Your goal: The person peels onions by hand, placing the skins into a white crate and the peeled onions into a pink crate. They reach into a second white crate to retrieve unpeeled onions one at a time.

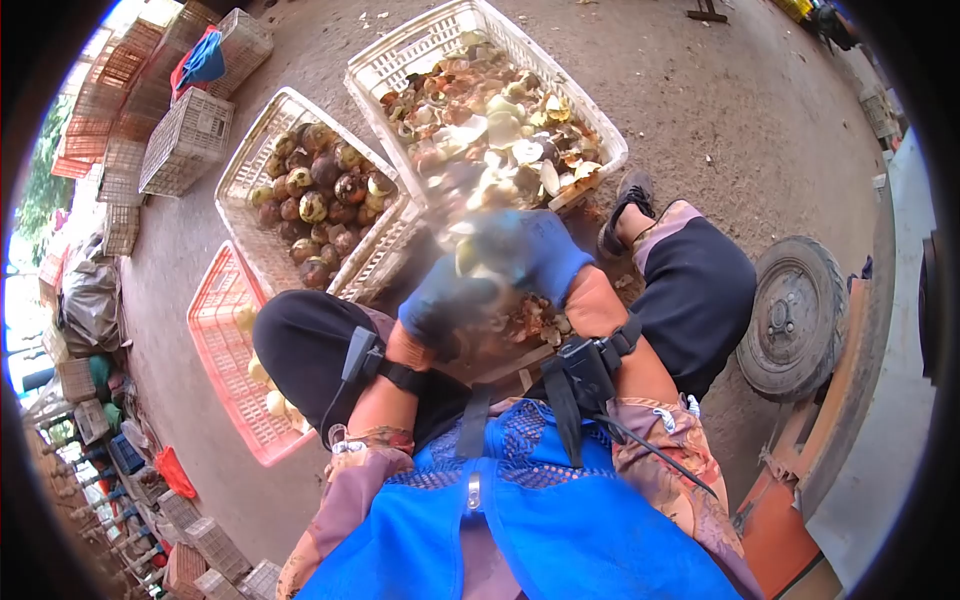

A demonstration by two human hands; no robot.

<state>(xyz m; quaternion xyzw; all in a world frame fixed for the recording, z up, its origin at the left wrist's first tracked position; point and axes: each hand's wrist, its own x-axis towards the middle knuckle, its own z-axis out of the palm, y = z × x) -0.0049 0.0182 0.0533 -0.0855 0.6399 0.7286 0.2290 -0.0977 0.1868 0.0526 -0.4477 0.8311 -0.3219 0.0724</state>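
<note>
My left hand, in a blue glove, is curled beneath a pale round fruit, blurred by motion or a smudge. My right hand, gloved in blue too, closes in against the same fruit from the other side; what its fingers hold is smeared. Just beyond both hands stands a white crate heaped with white and brown peelings. Left of it, another white crate holds several round, brown-purple fruits. Pale round pieces lie in a pink crate beside my left knee.
Brown scraps lie on the ground between my legs. A wheel with a tyre stands at the right, by an orange and grey metal frame. Stacked crates line the left side, with a red bag below them.
</note>
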